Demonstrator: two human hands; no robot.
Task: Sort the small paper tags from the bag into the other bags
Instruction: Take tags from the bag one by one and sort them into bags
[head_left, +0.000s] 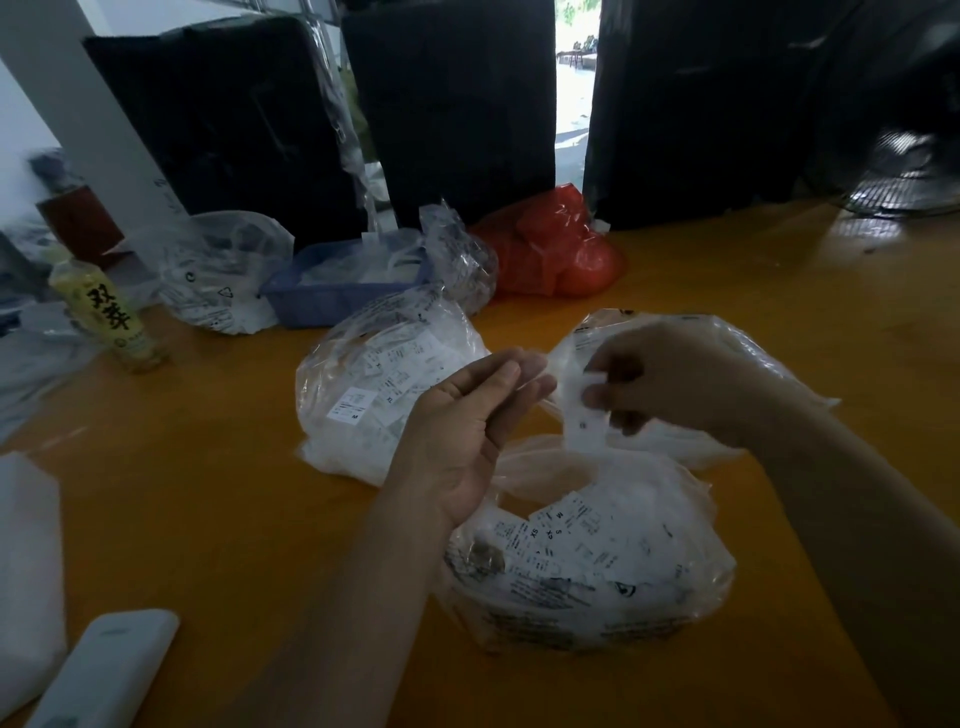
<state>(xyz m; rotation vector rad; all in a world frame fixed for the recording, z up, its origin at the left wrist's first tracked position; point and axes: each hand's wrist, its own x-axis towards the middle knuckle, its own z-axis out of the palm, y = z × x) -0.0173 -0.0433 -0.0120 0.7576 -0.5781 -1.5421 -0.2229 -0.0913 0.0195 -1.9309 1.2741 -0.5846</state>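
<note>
Nearest the table's (208, 499) front edge lay 1 clear bag (587, 566) of paper tags. Above it, the right hand (670, 379) pinched 1 tag (589, 415); the left hand (467, 415) was open, fingers straight. 2 further tag bags (384, 395) lay behind.

A labelled bottle (106, 315), blue basket (332, 301) and red bag (558, 249) stand on the orange table (779, 291).
</note>
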